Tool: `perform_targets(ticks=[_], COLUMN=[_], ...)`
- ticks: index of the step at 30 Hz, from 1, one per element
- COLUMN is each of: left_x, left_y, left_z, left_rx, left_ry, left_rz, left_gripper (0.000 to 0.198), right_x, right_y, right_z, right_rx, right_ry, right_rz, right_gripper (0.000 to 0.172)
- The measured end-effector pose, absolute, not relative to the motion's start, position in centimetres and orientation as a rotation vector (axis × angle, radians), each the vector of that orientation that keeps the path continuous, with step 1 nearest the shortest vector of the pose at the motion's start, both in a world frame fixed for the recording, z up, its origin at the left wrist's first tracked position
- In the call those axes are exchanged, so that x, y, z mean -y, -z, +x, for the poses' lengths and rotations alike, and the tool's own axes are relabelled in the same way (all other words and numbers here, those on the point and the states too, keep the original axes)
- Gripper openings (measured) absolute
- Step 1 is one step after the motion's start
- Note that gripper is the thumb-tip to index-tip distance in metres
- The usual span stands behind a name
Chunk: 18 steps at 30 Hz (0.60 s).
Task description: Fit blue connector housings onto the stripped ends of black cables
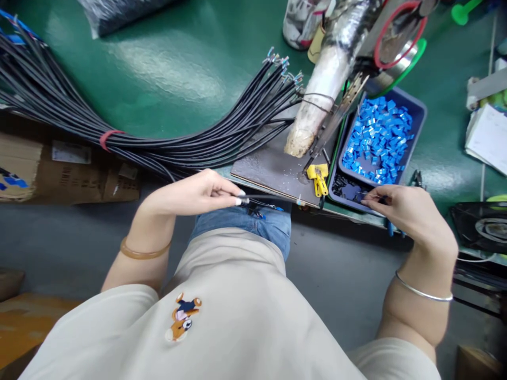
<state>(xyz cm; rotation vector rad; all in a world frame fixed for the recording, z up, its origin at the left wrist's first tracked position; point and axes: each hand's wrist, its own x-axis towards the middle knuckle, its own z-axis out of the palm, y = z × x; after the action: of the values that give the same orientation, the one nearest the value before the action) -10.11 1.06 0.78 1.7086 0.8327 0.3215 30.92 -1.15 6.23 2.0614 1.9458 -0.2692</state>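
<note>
Between the thumb and fingers of my left hand (206,192) is a black cable (269,198). Its stripped end, with thin coloured wires, points right past the board's front edge. My right hand (412,208) is closed in a pinch over the front of a grey-blue bin (419,119), where small black parts (348,189) lie. Something thin shows at its fingertips, too small to name. Behind that hand, an inner tray holds many small blue connectors (378,137). A few blue-ended cables (259,214) hang just below the left hand's cable.
A tied bundle of black cables (178,148) lies across the green table (158,68). A wrapped, tape-covered arm (320,95) of a fixture slants over the dark board (269,171). Beside it is a yellow clip-like tool (318,177). Cardboard boxes (71,169) stand at left.
</note>
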Motion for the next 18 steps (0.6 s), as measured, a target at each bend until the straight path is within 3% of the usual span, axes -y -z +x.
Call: perform_targets(ticks=[4, 11, 18], left_x=[-0.8, -0.8, 0.2], left_y=[-0.2, -0.2, 0.2], left_z=[-10.0, -2.7, -0.3], left_rx=[-0.624, -0.147, -0.847], left_ry=[-0.077, -0.131, -0.933], left_rz=[1.834, 1.848, 1.309], left_gripper=[0.022, 0.01, 0.013], right_x=[1.3, 2.2, 4.1], right_y=[-6.4, -5.7, -3.6], right_z=[30.7, 30.3, 29.9], right_rx=[-1.924, -2.065, -2.181], right_ry=[0.294, 0.174, -0.328], right_rz=[2.113, 2.304, 2.568], right_gripper=[0.009, 0.005, 0.007])
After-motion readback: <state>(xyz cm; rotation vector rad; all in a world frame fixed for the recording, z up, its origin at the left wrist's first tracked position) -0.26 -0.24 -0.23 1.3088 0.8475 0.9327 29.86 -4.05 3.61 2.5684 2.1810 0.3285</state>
